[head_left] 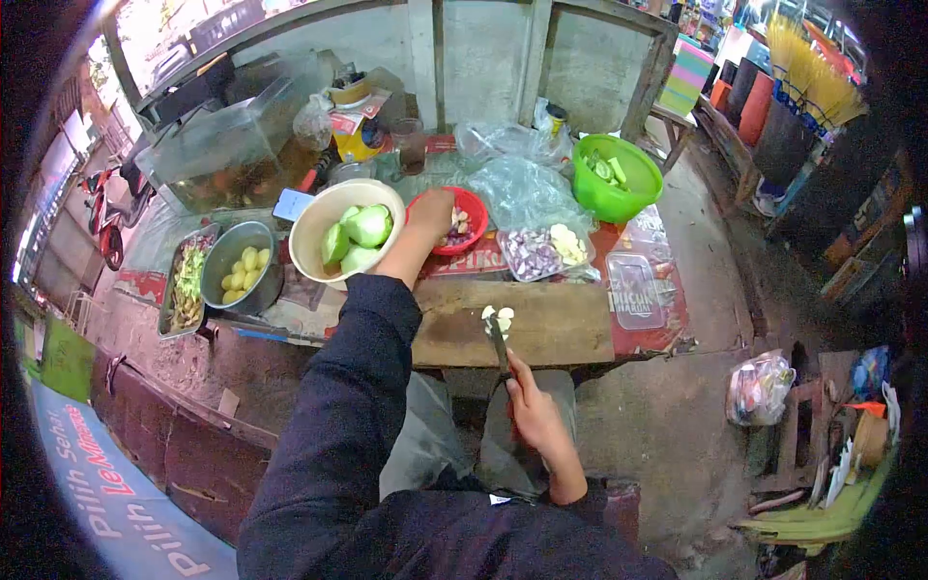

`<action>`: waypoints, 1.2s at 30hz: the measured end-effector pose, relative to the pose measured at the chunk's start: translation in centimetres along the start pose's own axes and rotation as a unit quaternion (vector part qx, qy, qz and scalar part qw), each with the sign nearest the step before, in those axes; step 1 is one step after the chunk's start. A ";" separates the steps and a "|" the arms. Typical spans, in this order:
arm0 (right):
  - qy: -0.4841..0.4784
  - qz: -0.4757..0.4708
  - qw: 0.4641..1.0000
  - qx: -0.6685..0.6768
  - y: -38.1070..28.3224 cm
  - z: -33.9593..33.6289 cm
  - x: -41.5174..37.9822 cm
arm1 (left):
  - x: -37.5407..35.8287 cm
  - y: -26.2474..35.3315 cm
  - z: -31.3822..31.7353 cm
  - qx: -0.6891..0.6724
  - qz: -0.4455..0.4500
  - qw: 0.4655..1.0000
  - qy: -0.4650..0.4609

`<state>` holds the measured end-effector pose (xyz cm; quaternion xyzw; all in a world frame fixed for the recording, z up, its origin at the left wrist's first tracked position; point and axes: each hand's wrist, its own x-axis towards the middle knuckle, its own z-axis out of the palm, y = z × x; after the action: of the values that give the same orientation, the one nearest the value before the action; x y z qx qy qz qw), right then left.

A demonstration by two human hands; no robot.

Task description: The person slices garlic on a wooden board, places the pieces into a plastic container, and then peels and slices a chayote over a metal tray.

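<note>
My left hand [432, 215] reaches into a red bowl [471, 240] that holds small reddish pieces; its fingertips are hidden inside. A knife [498, 343] is gripped in my right hand [535, 404], its blade pointing away over the wooden board [445, 324]. Pale sliced pieces [501, 317] lie at the blade's tip. Just behind the board, a clear container holds chopped purple onion [530, 255] and pale yellow slices [566, 244]. A cream bowl [302, 242] with light green vegetable chunks [367, 226] stands beside my left forearm.
A metal pot [263, 287] of yellowish round pieces and a tray [184, 280] of chopped greens stand at left. At the back right is a green bowl [628, 201], with a transparent lid [633, 290] nearer. Plastic bags [527, 198] lie behind the onion container.
</note>
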<state>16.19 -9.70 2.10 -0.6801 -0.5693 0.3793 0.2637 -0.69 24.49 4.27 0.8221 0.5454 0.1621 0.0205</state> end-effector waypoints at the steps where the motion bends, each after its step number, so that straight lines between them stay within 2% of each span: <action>1: -0.001 -0.011 1.000 0.019 0.3 0.1 0.0 | 0.6 -0.9 1.0 0.042 0.008 0.998 -0.051; 4: 0.000 -0.043 0.998 0.055 0.7 0.1 0.2 | 1.6 -2.4 3.2 0.051 0.048 0.995 -0.073; 5: -0.035 -0.009 0.997 0.061 0.4 -0.3 0.1 | 1.8 -2.7 3.9 0.052 0.048 0.995 -0.073; 6: -0.072 0.025 0.995 0.066 0.0 -0.7 0.1 | 1.6 -2.7 4.0 0.025 0.024 0.998 -0.057; 8: -0.072 0.014 0.995 0.074 0.0 -0.9 0.1 | 1.5 -3.0 3.8 0.001 -0.003 0.999 -0.041; 10: -0.072 0.003 0.994 0.080 0.4 -0.8 0.2 | 1.3 -3.1 3.0 -0.034 -0.002 0.991 -0.131; 11: -0.053 -0.018 0.996 0.074 1.1 -0.5 0.4 | 1.3 -3.1 2.5 -0.033 -0.003 0.991 -0.130; 13: -0.035 -0.039 0.996 0.068 1.7 0.0 0.5 | 0.8 -1.9 0.4 0.062 -0.022 0.988 -0.140; 14: -0.021 -0.061 0.996 0.060 1.8 0.1 0.5 | 0.5 -1.2 -0.6 0.062 -0.022 0.988 -0.140; 16: -0.009 -0.082 0.995 0.051 1.7 0.0 0.5 | 0.1 -0.5 -1.6 0.080 0.049 0.988 -0.126; 17: -0.036 -0.057 0.996 0.065 1.3 -0.4 0.5 | 0.5 -0.5 -0.7 0.080 0.049 0.988 -0.125; 19: -0.062 -0.031 0.994 0.079 1.2 -0.5 0.6 | 1.7 -0.9 2.1 -0.047 0.121 0.979 -0.156; 20: -0.051 -0.046 0.995 0.076 1.4 -0.4 0.7 | 1.8 -1.2 2.8 -0.048 0.121 0.979 -0.156; 22: -0.040 -0.059 0.995 0.073 1.5 -0.3 0.5 | 1.4 -1.4 3.5 -0.087 0.064 0.984 -0.140; 26: -0.065 -0.011 0.995 0.069 0.2 -1.0 0.3 | 0.4 -2.4 3.1 -0.111 0.085 0.987 -0.084; 28: -0.074 0.006 0.994 0.075 0.3 -0.8 0.2 | -1.1 -1.0 0.3 -0.136 0.026 0.990 0.004; 29: -0.052 -0.020 0.997 0.058 0.7 -0.5 0.3 | -1.8 -1.0 -0.6 -0.135 0.025 0.991 0.003; 31: -0.030 -0.045 0.998 0.043 1.3 0.0 0.4 | -3.2 -1.6 -2.0 -0.144 0.082 0.975 0.150; 32: -0.008 -0.057 0.998 0.021 1.4 0.4 0.5 | -4.3 -0.9 -3.4 -0.143 0.082 0.975 0.149; 34: 0.012 -0.067 0.998 0.001 1.8 0.9 0.6 | -7.7 0.8 -6.3 -0.272 -0.015 0.959 0.082; 36: -0.027 -0.042 0.996 0.080 2.1 1.0 0.8 | -10.8 1.8 -6.0 -0.281 -0.022 0.957 0.073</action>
<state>16.66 -9.47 -0.30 -0.6217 -0.5723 0.4307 0.3171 -4.59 13.17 7.70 0.7568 0.4958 0.3681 0.2145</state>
